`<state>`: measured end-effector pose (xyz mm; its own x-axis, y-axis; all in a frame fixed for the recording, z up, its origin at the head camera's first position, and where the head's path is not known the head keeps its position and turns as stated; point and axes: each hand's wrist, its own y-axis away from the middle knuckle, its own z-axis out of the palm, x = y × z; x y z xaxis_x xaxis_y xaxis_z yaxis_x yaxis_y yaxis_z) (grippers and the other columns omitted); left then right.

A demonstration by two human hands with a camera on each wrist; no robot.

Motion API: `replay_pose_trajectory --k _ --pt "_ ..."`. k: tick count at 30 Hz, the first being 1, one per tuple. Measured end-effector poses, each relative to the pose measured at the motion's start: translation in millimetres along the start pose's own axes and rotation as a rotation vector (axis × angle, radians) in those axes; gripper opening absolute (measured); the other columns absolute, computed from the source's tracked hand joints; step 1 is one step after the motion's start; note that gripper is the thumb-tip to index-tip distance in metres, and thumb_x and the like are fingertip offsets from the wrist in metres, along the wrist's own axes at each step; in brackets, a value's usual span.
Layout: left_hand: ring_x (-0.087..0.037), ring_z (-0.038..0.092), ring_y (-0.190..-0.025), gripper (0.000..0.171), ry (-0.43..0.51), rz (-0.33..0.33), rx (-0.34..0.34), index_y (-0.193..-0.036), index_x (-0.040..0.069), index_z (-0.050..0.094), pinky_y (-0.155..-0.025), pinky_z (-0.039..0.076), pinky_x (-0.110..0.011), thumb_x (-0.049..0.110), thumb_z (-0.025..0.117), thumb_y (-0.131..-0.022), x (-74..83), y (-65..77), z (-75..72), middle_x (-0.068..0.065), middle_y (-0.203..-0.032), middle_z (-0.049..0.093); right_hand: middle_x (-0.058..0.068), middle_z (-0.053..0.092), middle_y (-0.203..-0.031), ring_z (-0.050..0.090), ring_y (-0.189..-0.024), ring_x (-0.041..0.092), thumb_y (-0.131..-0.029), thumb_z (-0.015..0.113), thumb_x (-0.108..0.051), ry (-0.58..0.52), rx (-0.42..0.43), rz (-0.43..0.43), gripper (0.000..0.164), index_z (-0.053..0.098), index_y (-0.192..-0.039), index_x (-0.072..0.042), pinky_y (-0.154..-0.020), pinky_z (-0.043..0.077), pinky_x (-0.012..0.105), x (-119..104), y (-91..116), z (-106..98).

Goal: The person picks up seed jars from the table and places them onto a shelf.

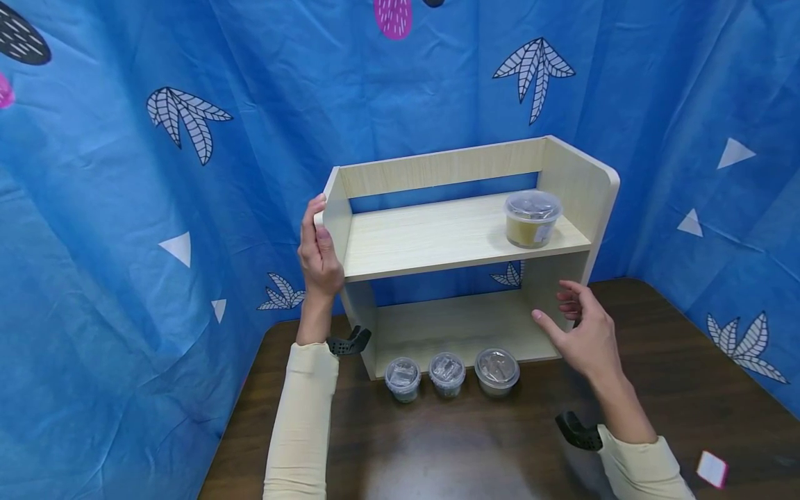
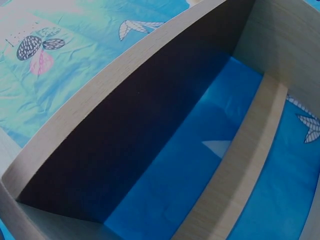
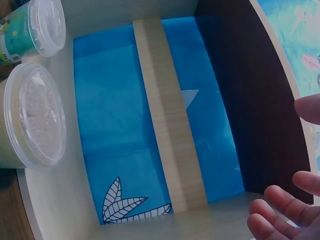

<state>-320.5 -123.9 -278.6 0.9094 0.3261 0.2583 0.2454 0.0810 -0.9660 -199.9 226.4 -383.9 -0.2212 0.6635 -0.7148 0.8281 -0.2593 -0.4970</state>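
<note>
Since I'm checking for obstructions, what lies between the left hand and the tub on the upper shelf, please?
Between the left hand and the tub, the head view shows the left side panel and bare upper shelf.

Backdrop (image 1: pixel 425 90): bright blue, white leaves outlined black, white triangles, magenta and black ovals with white dashes. Shelf unit (image 1: pixel 412 236): pale cream wood grain. Table (image 1: pixel 431 451): dark brown wood grain. Larger tub (image 1: pixel 528 232): yellow contents, clear lid, pale label. Small tubs (image 1: pixel 446 371): clear lids, one with green multicolour print (image 3: pixel 15 37). Sleeves (image 1: pixel 305 417): cream. Wrist mounts (image 1: pixel 578 432): black. Sticker (image 1: pixel 712 469): white, pink edge
</note>
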Motion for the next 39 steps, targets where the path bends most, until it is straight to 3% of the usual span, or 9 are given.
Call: replay_pose_trajectory --k 10,16,18,25,29,36,39 --pt "-0.051 0.051 -0.12 0.038 0.016 0.001 -0.009 -0.125 -0.018 0.043 -0.101 0.045 -0.044 -0.018 0.036 -0.088 2.7 -1.5 0.3 -0.037 -0.13 0.049 0.025 0.059 -0.118 0.06 -0.101 0.04 -0.087 0.076 -0.024 0.008 -0.018 0.007 0.064 0.047 -0.137 0.002 -0.087 0.048 0.054 6 5 6" --pt "-0.051 0.052 -0.119 0.037 0.016 0.007 0.0 -0.125 -0.018 0.043 -0.101 0.046 -0.046 -0.018 0.035 -0.089 3.3 -1.7 0.3 -0.037 -0.13 0.05 0.024 0.061 -0.117 0.061 -0.1 0.038 -0.087 0.077 -0.024 0.013 -0.015 -0.002 0.063 0.048 -0.137 0.001 -0.083 0.043 0.02 8 7 7" --pt "-0.051 0.052 -0.119 0.037 0.013 0.007 -0.002 -0.125 -0.018 0.043 -0.101 0.046 -0.046 -0.019 0.035 -0.088 3.1 -1.8 0.5 -0.037 -0.13 0.05 0.024 0.061 -0.117 0.061 -0.1 0.038 -0.086 0.077 -0.024 0.011 -0.015 -0.002 0.063 0.048 -0.136 0.001 -0.081 0.04 0.016 8 7 7" --pt "-0.05 0.052 -0.12 0.037 0.003 0.009 0.0 -0.125 -0.017 0.044 -0.1 0.046 -0.046 -0.018 0.036 -0.088 1.4 -1.2 1.0 -0.037 -0.13 0.05 0.025 0.059 -0.118 0.06 -0.102 0.04 -0.088 0.076 -0.026 0.001 -0.034 0.02 0.064 0.046 -0.137 0.002 -0.087 0.048 0.053 10 9 9" --pt "-0.051 0.051 -0.12 0.038 0.01 0.012 -0.001 -0.125 -0.018 0.043 -0.101 0.045 -0.045 -0.019 0.036 -0.088 1.4 -1.4 1.2 -0.037 -0.13 0.05 0.025 0.059 -0.118 0.06 -0.101 0.04 -0.088 0.076 -0.026 0.002 -0.039 0.024 0.064 0.047 -0.137 0.002 -0.087 0.049 0.051 11 11 11" --pt "-0.031 0.052 -0.129 0.038 0.024 0.011 0.001 -0.134 -0.001 0.048 -0.102 0.044 -0.045 -0.001 0.04 -0.097 -38.5 10.0 0.6 -0.017 -0.14 0.053 0.025 0.06 -0.117 0.061 -0.101 0.039 -0.087 0.076 -0.025 -0.001 -0.046 0.026 0.063 0.047 -0.136 0.003 -0.087 0.048 0.053 14 14 14" --pt "-0.03 0.052 -0.129 0.036 0.025 0.007 -0.003 -0.135 0.0 0.048 -0.103 0.044 -0.045 0.005 0.04 -0.1 -39.4 10.4 0.5 -0.016 -0.141 0.053 0.025 0.06 -0.116 0.061 -0.1 0.038 -0.087 0.076 -0.025 0.014 -0.045 0.029 0.063 0.048 -0.136 0.003 -0.086 0.049 0.05 15 15 16"
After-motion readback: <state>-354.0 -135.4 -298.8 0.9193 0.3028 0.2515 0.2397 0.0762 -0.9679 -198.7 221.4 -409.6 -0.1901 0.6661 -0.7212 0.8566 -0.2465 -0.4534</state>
